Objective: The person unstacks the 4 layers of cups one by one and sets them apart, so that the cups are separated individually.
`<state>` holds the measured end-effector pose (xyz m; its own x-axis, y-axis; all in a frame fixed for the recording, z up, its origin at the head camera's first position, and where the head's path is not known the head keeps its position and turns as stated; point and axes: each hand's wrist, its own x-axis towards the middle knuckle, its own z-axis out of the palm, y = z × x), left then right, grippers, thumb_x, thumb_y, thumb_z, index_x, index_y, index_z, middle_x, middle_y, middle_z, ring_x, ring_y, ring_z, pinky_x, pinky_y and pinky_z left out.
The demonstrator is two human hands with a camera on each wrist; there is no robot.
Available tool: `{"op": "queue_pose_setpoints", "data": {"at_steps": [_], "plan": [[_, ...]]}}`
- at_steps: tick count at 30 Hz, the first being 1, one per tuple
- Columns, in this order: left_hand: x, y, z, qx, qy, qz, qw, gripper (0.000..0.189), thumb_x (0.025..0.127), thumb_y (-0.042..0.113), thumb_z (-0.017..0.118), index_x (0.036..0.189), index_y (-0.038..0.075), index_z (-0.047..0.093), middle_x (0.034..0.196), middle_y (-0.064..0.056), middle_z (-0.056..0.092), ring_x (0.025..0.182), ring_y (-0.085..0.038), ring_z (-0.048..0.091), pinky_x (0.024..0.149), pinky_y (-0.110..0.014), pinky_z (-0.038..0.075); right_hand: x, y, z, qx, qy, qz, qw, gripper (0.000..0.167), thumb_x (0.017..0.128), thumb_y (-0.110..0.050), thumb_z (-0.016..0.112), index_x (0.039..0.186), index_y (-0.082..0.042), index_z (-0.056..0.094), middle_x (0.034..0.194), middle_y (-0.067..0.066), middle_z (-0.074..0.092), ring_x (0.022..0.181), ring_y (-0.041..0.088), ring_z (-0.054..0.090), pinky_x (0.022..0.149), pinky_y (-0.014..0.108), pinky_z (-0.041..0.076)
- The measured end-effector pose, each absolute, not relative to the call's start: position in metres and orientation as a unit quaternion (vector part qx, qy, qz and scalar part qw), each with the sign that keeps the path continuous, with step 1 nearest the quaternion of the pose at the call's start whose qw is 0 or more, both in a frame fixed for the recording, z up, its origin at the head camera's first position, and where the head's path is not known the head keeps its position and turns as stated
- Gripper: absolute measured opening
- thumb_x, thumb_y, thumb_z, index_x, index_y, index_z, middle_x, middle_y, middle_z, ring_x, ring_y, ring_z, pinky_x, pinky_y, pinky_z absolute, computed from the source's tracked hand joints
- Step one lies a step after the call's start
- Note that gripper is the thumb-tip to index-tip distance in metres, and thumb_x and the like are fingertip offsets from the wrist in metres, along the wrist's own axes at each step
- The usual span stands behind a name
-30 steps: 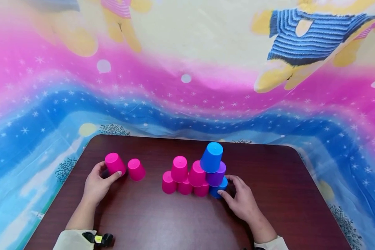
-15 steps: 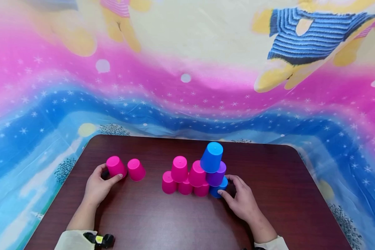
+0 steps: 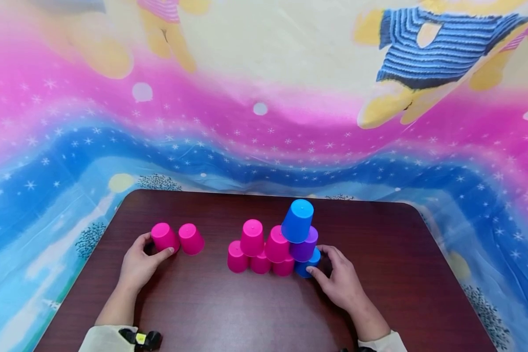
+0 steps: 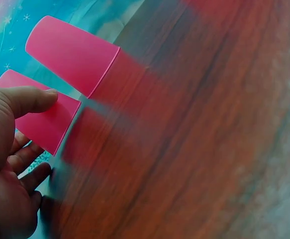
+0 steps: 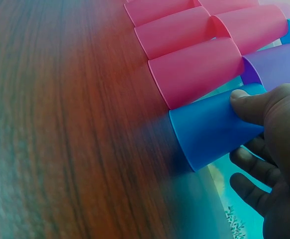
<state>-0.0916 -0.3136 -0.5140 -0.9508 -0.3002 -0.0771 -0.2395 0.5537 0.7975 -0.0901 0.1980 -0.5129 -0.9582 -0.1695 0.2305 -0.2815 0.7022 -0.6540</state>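
Upside-down cups form a stepped stack on the table. Its bottom row has pink cups (image 3: 237, 257) and, at the right end, a blue cup (image 3: 304, 269). My right hand (image 3: 341, 278) grips that blue cup from the right, thumb on its near side in the right wrist view. Above sit two pink cups (image 3: 252, 238) and a purple cup (image 3: 305, 246), with another blue cup (image 3: 297, 221) on top. At the left, my left hand (image 3: 138, 264) holds a pink cup (image 3: 164, 236) between thumb and fingers, its rim down at the table. Close to its right stands another pink cup (image 3: 191, 239).
The dark wooden table (image 3: 246, 318) carries everything. Behind and beside it hangs a printed cloth (image 3: 264, 132) with bears and snowflakes. Bare tabletop lies between the left pair of cups and the stack.
My left hand has lowered its pink cup and brought it slightly right, closer to the neighbouring pink cup. My right hand and the stack have stayed in place.
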Motion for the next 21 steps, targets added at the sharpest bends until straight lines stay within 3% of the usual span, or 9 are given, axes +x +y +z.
{"op": "queue_pose_setpoints", "data": {"at_steps": [21], "plan": [[-0.088,-0.3112,-0.5143,0.141,-0.893,-0.427,0.026,0.092,0.087,0.045,0.083,0.154,0.003,0.037,0.151,-0.026,0.046,0.138,-0.046,0.043,0.111,-0.066,0.039,-0.0894,0.1975,-0.5111,0.118,-0.918,0.372,0.074,0.055,0.089,-0.025,0.085,0.135,-0.013,0.058,0.125,0.005,0.065,0.112,0.03,0.067,0.091,0.053,0.059]]}}
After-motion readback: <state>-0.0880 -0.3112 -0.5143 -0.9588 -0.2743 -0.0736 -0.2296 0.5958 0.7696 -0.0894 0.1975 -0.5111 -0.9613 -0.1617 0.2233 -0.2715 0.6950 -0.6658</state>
